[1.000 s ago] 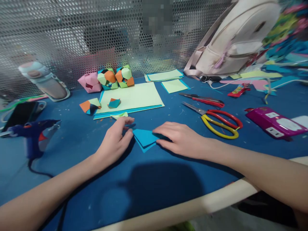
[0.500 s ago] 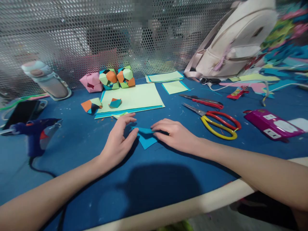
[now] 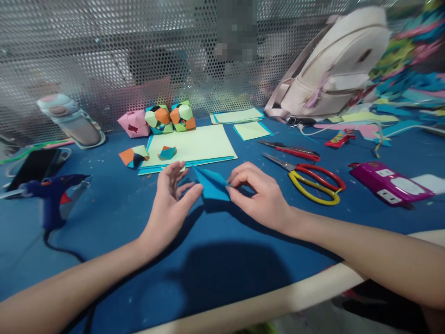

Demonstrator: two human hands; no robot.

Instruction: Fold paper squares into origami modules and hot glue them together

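A folded piece of blue paper (image 3: 214, 186) is lifted and tilted just over the blue table, between my two hands. My right hand (image 3: 256, 192) pinches its right corner between thumb and fingers. On the other side my left hand (image 3: 174, 192) is open, fingers apart, the thumb tip close to the paper's left edge; I cannot tell if it touches. Beyond the hands lie large pale green and blue sheets (image 3: 212, 144), with a small orange and blue folded piece (image 3: 167, 152) on top. An orange, green and blue folded piece (image 3: 134, 156) sits at their left.
Scissors (image 3: 313, 181) and a red-handled cutter (image 3: 295, 150) lie to the right, near a purple power strip (image 3: 391, 182). At left are a glue gun (image 3: 52, 197), a phone (image 3: 34, 168) and a bottle (image 3: 73, 121). Paper balls (image 3: 158, 119) and a backpack (image 3: 337, 69) stand behind.
The blue paper has been raised off the table and tilted, its folds opening slightly. My right hand now pinches its corner higher up, and my left fingers have spread upward.
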